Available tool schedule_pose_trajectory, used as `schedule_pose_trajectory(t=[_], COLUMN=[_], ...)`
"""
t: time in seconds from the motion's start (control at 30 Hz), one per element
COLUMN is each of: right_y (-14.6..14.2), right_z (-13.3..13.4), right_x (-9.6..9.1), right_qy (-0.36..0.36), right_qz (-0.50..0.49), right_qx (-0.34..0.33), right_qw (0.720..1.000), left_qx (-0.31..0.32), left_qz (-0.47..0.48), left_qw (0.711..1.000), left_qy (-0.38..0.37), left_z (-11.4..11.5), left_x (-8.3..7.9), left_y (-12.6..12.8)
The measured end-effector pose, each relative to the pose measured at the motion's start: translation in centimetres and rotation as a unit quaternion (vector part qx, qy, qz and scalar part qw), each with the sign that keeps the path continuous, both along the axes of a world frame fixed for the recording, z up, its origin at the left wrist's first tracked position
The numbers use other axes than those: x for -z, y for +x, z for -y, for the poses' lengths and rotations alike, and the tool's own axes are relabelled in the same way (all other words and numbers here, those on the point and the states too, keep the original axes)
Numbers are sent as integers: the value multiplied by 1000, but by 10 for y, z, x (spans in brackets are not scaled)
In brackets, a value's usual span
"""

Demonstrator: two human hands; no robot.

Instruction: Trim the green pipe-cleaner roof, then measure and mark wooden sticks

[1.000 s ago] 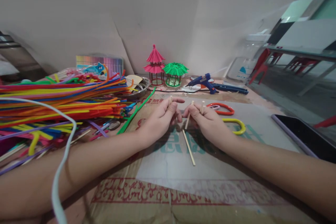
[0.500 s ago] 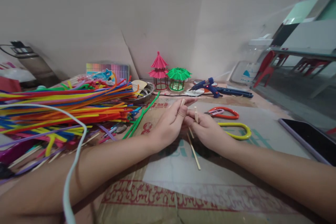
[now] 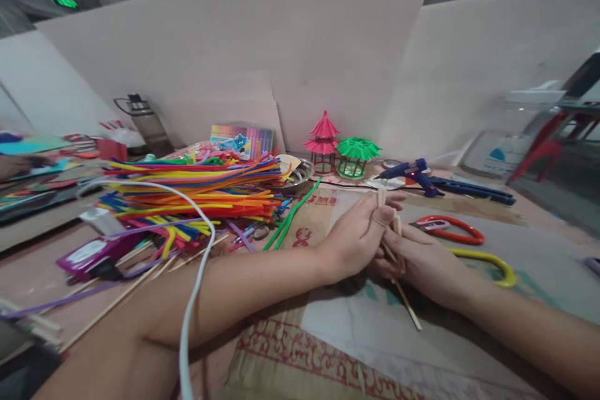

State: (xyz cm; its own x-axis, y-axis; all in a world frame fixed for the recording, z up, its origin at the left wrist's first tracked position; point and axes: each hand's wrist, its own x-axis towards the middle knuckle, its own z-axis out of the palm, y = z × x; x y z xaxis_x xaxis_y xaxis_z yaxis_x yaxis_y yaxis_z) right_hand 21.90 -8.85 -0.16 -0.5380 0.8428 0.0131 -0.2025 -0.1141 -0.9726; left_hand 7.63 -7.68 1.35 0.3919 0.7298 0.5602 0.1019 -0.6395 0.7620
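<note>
My left hand (image 3: 357, 237) and my right hand (image 3: 422, 260) meet at the middle of the table, pressed together over a cardboard sheet (image 3: 337, 350). Each is closed on short wooden sticks (image 3: 396, 225); one stick tip pokes up above my left fingers, another above my right. A longer wooden stick (image 3: 407, 305) lies on the cardboard under my right hand. Just beyond my right hand lie red-handled scissors (image 3: 450, 231) and a yellow curved piece (image 3: 492, 260).
A big pile of coloured pipe cleaners (image 3: 192, 190) covers the left. Behind stand a pink pagoda model (image 3: 322, 145), a green one (image 3: 357, 153), a metal dish (image 3: 300, 176) and a blue glue gun (image 3: 407, 174). A white cable (image 3: 194, 287) crosses my left arm. A water bottle (image 3: 145, 125) stands far left.
The view swung left and up, bringing in the bottle and more of the left table. My hands came closer together until they touch, still holding the sticks.
</note>
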Motion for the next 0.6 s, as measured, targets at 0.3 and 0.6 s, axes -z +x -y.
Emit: schedule_pose_trajectory(t=[0.3, 0.6], right_y=[10, 12], right_z=[-9, -6], right_x=[-6, -5], right_qy=[-34, -47], right_qz=[38, 63], right_qx=[80, 99], right_qw=[995, 992], left_qx=[-91, -261], left_qz=[-422, -741], left_qw=[902, 612], left_qy=[13, -93], left_z=[-10, 28], left_x=[-78, -114], left_y=[-82, -189])
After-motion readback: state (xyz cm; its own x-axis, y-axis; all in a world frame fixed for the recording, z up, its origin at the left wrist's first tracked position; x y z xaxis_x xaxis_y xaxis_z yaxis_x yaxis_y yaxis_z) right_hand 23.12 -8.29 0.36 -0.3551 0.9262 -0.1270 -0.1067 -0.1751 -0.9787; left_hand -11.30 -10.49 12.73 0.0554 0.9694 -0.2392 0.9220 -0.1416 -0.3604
